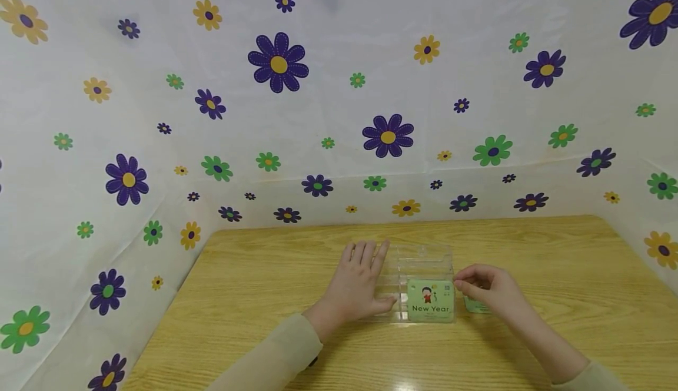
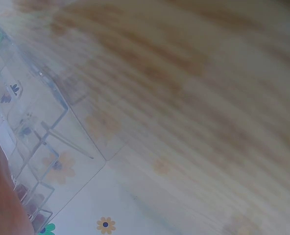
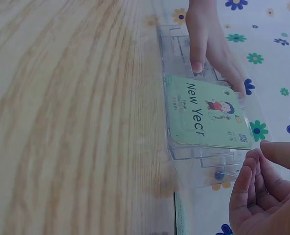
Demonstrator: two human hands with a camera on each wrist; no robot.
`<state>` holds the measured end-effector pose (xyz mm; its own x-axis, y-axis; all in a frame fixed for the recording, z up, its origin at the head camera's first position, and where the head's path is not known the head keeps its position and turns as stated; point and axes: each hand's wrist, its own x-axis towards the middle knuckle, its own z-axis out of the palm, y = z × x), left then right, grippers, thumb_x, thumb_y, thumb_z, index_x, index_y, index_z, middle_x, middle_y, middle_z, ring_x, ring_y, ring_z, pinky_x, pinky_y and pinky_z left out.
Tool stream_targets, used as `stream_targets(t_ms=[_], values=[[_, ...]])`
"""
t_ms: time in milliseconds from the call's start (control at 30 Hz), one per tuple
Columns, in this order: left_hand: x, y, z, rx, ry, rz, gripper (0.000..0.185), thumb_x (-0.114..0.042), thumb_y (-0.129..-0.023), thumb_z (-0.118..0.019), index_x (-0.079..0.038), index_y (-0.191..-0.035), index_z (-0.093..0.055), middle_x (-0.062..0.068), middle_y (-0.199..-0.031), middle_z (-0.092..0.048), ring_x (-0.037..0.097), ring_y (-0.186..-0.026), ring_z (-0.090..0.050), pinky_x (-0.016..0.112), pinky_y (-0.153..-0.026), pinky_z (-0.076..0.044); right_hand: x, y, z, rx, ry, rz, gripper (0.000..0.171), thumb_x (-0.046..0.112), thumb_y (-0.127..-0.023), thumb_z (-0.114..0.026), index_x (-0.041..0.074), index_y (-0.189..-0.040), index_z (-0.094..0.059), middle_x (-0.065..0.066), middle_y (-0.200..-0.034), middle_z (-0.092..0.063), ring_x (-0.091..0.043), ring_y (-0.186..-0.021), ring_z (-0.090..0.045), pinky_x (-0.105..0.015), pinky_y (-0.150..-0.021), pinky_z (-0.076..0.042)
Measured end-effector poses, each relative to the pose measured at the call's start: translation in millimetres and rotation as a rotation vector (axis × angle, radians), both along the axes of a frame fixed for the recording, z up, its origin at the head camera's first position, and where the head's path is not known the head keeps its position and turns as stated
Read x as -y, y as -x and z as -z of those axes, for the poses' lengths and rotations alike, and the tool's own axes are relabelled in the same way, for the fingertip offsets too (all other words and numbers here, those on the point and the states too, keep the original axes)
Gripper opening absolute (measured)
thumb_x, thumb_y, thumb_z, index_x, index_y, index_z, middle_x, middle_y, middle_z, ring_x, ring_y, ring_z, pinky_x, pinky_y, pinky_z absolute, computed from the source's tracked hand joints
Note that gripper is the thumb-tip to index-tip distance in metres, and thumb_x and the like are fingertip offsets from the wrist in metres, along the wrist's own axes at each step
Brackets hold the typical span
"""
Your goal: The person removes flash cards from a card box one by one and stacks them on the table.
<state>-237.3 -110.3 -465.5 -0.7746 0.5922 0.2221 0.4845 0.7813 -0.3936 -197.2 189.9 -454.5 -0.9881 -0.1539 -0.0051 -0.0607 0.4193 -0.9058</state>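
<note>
A clear plastic card holder (image 1: 424,260) with several slots stands in the middle of the wooden table (image 1: 254,285). A green "New Year" card (image 1: 430,301) stands in its front slot and is seen flat-on in the right wrist view (image 3: 204,115). My left hand (image 1: 356,285) rests against the holder's left side with its fingers straight and its thumb at the front. My right hand (image 1: 487,290) hovers just right of the holder, loosely curled and holding nothing (image 3: 262,196). The left wrist view is blurred and shows the holder (image 2: 37,122) beside my palm.
Another green card (image 1: 475,305) lies flat on the table under my right hand; its edge (image 3: 177,215) shows in the right wrist view. A white flowered sheet (image 1: 339,114) walls in the table at the back and on both sides.
</note>
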Motion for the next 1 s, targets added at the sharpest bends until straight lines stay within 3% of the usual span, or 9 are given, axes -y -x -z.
stream_targets(t_ms=[1000], values=[[0.1,1.4,4.0,-0.010,-0.008,0.005,0.114,-0.085,-0.088,-0.049,-0.010,-0.169,-0.020,0.010,-0.140,-0.050,0.027,-0.129,-0.051,0.049,-0.116,-0.039,6.4,3.2,6.0,0.022,-0.031,0.033,0.019,0.011,-0.098,-0.075,-0.004,-0.110,-0.076,-0.007,-0.099,-0.076,-0.007,-0.078,-0.060,-0.022,-0.067,-0.051]])
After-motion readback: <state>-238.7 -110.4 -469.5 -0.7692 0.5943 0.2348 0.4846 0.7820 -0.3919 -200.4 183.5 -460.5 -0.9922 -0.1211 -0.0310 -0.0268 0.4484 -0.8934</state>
